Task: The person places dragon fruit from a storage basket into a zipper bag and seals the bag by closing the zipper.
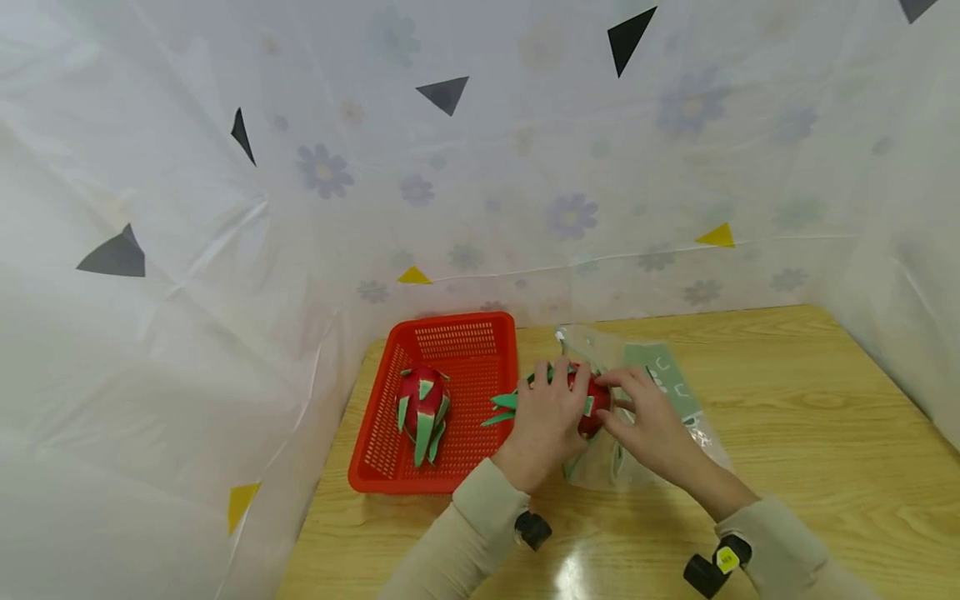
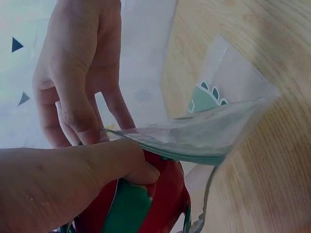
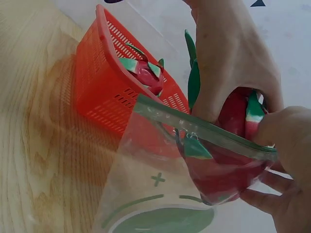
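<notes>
Fruit (image 1: 597,400), mid-frame: L hand (image 1: 551,415) is gripping.
Bag (image 1: 678,396): R hand (image 1: 651,425) is pinching edge.
Leaves (image 1: 505,402): poss. catching zip (image 3: 150,112), tearing bag.

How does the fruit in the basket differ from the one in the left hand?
The basket fruit lies untouched in the basket; the left hand grips the held fruit. The basket fruit is outside the bag, the held fruit partly inside it. The basket fruit's long leaves point down the head view; the held fruit's point left. Both are red with green leaves.
</notes>
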Motion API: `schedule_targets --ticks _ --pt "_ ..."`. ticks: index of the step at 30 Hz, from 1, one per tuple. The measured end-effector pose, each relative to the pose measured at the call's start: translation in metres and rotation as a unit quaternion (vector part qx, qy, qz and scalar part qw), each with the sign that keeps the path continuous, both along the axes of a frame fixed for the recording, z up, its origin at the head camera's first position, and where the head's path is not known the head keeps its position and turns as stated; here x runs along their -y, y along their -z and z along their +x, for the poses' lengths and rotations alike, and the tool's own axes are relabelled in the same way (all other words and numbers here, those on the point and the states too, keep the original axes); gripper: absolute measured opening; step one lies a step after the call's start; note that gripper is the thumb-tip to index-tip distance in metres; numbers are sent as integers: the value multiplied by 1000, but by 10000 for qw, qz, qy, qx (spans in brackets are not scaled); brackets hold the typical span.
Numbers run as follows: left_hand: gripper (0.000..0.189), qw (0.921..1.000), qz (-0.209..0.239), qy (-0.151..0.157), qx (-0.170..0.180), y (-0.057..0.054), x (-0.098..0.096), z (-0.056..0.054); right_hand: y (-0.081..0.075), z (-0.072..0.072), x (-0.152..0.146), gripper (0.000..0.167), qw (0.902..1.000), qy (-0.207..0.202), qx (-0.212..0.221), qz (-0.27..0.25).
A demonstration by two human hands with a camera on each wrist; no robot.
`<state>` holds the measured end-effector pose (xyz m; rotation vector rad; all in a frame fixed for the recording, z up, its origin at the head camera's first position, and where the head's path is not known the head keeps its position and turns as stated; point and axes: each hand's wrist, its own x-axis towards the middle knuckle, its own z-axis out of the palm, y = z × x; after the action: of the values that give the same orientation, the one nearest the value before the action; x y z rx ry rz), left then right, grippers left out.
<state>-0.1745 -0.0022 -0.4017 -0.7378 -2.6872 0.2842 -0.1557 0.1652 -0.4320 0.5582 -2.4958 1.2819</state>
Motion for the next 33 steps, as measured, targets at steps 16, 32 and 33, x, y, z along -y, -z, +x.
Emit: schedule_targets --ticks 16,32,33 --pt "74 9983 15 277 -516 0 -8 1 11 1 5 74 9940 188 -685 831" --pt "95 9795 -196 1639 -1158 1 -4 3 20 -2 -5 91 9985 -171 -56 519" --pt "95 9790 -202 1675 -1146 0 -4 3 20 -2 -6 90 9988 -214 -50 426"
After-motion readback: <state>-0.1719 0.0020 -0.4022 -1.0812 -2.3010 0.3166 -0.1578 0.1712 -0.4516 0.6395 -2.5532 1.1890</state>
